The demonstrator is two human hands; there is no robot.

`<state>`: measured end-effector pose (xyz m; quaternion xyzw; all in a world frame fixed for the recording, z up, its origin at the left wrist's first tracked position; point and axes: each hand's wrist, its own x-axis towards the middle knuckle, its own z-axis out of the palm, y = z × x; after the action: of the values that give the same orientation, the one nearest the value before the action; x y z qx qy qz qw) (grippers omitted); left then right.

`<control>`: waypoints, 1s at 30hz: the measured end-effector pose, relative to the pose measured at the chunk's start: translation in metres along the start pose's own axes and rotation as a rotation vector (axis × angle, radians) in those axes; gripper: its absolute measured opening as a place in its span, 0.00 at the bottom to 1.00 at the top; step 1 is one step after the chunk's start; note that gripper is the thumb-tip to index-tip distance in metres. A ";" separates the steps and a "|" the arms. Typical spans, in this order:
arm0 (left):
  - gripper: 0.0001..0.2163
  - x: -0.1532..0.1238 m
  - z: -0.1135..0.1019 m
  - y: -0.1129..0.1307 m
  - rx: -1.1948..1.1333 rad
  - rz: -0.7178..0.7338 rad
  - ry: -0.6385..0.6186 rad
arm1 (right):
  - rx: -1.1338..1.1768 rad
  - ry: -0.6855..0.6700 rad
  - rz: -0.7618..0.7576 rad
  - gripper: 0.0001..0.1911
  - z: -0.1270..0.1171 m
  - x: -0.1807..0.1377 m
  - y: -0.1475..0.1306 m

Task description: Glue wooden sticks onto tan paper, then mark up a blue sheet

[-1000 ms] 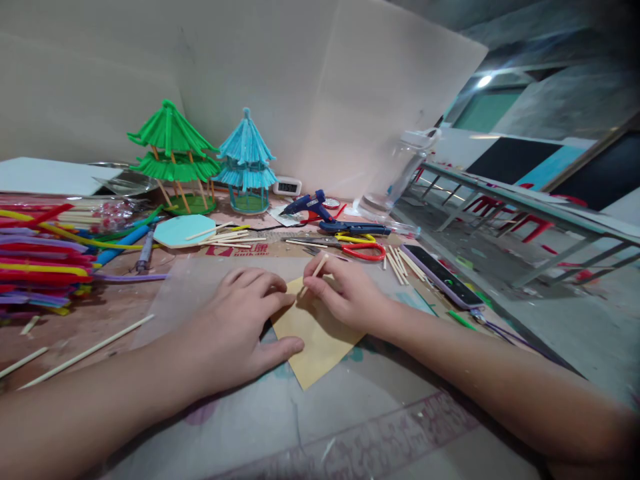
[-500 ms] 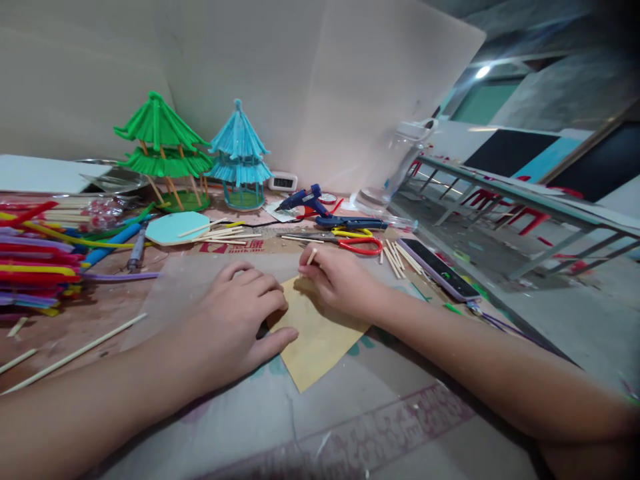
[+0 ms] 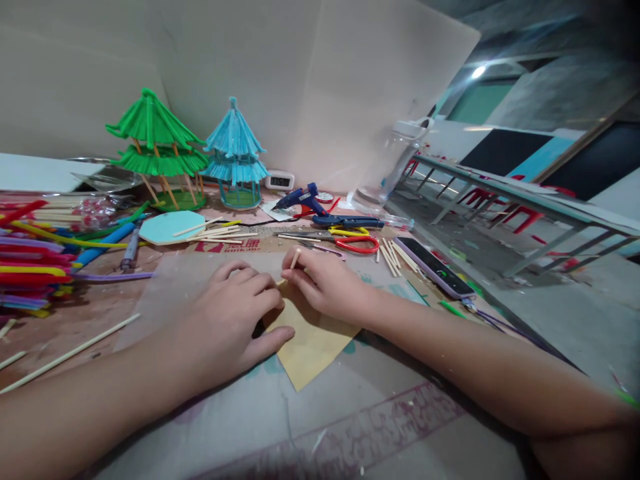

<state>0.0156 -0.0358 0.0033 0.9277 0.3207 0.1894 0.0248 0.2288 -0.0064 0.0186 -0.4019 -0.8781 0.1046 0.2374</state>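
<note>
A piece of yellow sandpaper-like sheet (image 3: pixel 315 340) lies on the plastic-covered table, one corner towards me. My left hand (image 3: pixel 243 310) rests on its left edge, fingers spread and thumb lying on the sheet. Between thumb and fingers, my right hand (image 3: pixel 323 280) pinches a short wooden stick (image 3: pixel 295 258) over the sheet's far corner. The stick's top end pokes up above the fingers; its lower end is hidden.
Behind stand a green model pavilion (image 3: pixel 155 150) and a blue one (image 3: pixel 234 160). Scissors (image 3: pixel 356 245), a glue gun (image 3: pixel 303 200), cut sticks (image 3: pixel 220 233) and a phone (image 3: pixel 435 267) lie beyond my hands. Coloured pipe cleaners (image 3: pixel 35 267) are heaped at left.
My right hand has moved a little to the left with the stick, closer to my left hand's fingers. The whole view has shifted slightly; my left hand stays on the sheet.
</note>
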 end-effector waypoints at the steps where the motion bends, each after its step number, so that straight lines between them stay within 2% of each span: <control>1: 0.11 0.000 0.000 0.000 0.002 0.001 -0.001 | -0.003 -0.003 -0.002 0.05 0.000 0.000 0.001; 6: 0.12 0.001 -0.002 0.001 -0.022 -0.018 -0.037 | -0.129 0.037 0.106 0.04 -0.007 -0.002 0.011; 12: 0.12 0.001 -0.001 0.000 -0.004 0.002 -0.023 | -0.032 0.003 0.033 0.05 -0.001 -0.002 0.006; 17: 0.11 0.000 -0.003 0.000 -0.014 0.017 -0.012 | -0.093 0.055 0.123 0.04 -0.009 -0.001 0.017; 21: 0.09 0.000 -0.004 0.000 0.005 0.024 -0.012 | 0.147 0.125 0.123 0.06 -0.010 -0.010 0.007; 25: 0.08 -0.001 -0.003 -0.001 0.008 -0.012 -0.028 | 0.322 -0.014 0.020 0.08 -0.006 -0.018 -0.009; 27: 0.09 -0.001 -0.002 -0.002 -0.004 -0.023 -0.033 | 0.268 -0.078 -0.044 0.08 -0.005 -0.018 -0.007; 30: 0.09 -0.001 -0.002 -0.002 -0.006 -0.025 -0.037 | 0.107 -0.032 -0.033 0.08 -0.004 -0.014 0.003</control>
<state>0.0133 -0.0351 0.0050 0.9269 0.3311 0.1728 0.0359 0.2412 -0.0149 0.0164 -0.3725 -0.8815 0.1538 0.2460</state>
